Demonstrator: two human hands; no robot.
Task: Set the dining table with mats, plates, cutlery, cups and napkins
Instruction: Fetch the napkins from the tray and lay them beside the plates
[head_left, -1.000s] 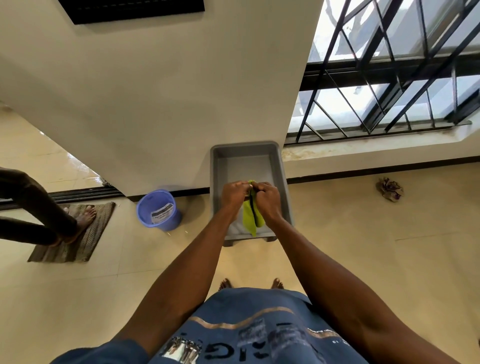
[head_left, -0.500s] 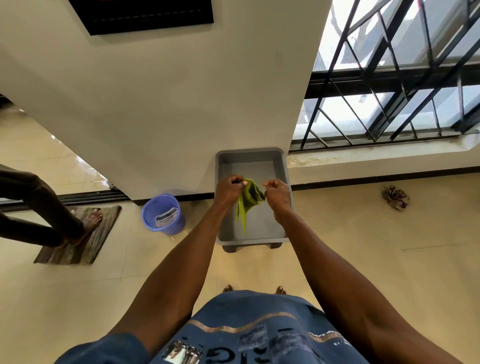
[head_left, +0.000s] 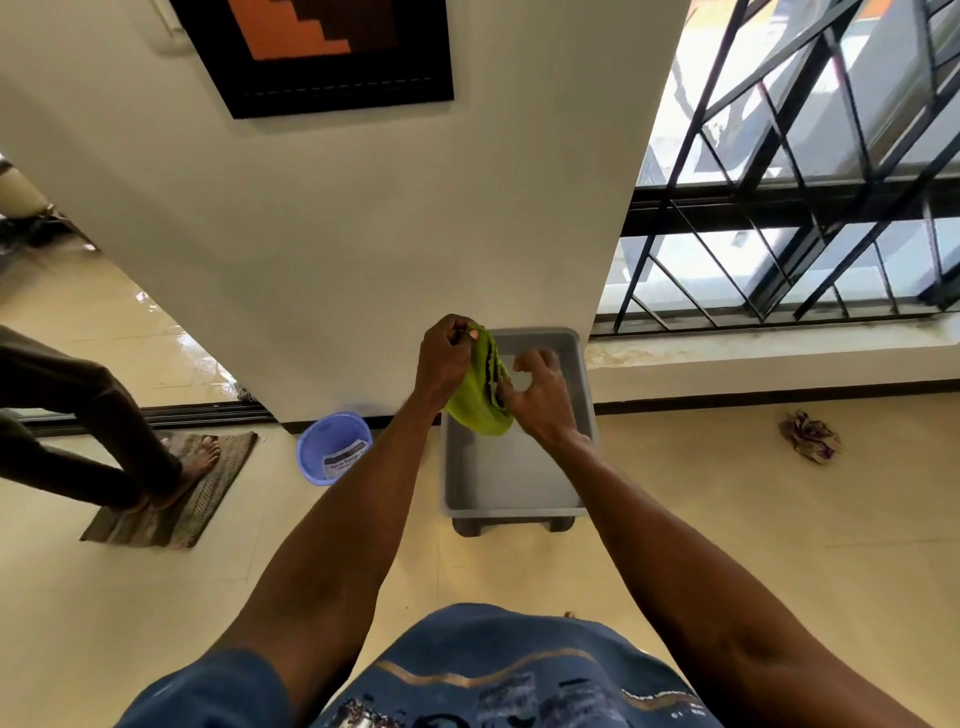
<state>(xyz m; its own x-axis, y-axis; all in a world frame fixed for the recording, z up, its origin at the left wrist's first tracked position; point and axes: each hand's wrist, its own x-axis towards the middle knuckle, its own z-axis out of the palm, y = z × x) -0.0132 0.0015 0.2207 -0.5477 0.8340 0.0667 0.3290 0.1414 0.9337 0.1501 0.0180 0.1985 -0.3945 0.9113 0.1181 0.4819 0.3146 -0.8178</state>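
Observation:
A green cloth napkin (head_left: 475, 400) with a dark stripe hangs between both my hands above a grey plastic tub (head_left: 514, 478) on the floor. My left hand (head_left: 441, 358) pinches its top corner, raised near the wall. My right hand (head_left: 537, 395) grips the napkin's right edge lower down, over the tub. The tub looks bare inside. No dining table, plates, cutlery or cups are in view.
A blue bucket (head_left: 335, 447) stands on the floor left of the tub, against the white wall. Another person's legs stand on a brown doormat (head_left: 171, 499) at the left. A crumpled rag (head_left: 810, 435) lies on the tiles at the right, below a barred window (head_left: 795, 208).
Both hands have lifted the napkin up out of the tub and spread it; my left hand rose higher. The camera tilted up, showing more of the wall and a framed picture.

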